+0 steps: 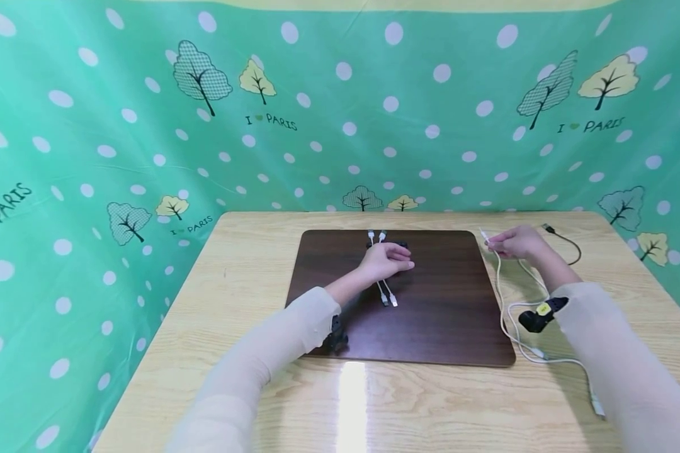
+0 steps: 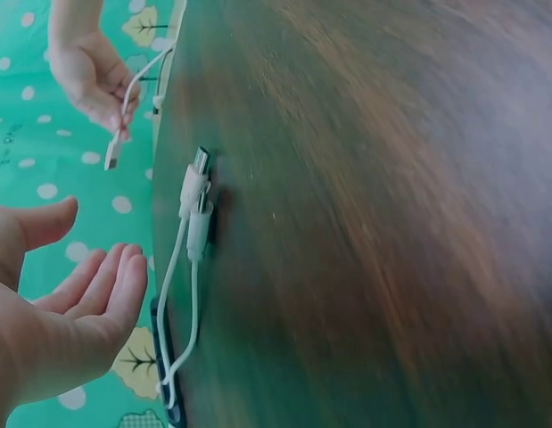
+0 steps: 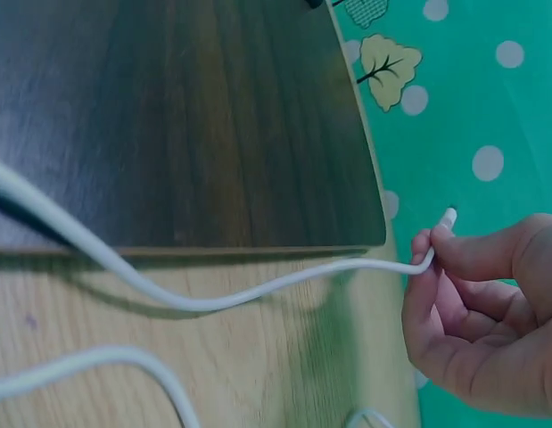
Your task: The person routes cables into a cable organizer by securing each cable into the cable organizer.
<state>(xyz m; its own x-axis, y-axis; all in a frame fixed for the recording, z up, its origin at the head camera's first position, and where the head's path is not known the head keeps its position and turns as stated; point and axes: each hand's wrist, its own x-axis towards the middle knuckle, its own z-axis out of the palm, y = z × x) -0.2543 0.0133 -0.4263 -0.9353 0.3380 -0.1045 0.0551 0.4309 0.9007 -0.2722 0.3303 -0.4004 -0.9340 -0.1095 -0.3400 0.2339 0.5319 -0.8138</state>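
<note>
My left hand hovers over the dark brown board, thumb and fingers apart with nothing between them, as the left wrist view also shows. Beneath it lie two short white cables, side by side, their plugs pointing the same way. A dark strip lies by these cables, mostly covered by the hand in the head view. At the board's far right corner my right hand pinches a long white cable between thumb and fingers, just behind its plug.
The long white cable trails down the board's right side, with more white plugs near my right sleeve. A black cable lies beyond the right hand. The light wooden table ends at a green dotted curtain.
</note>
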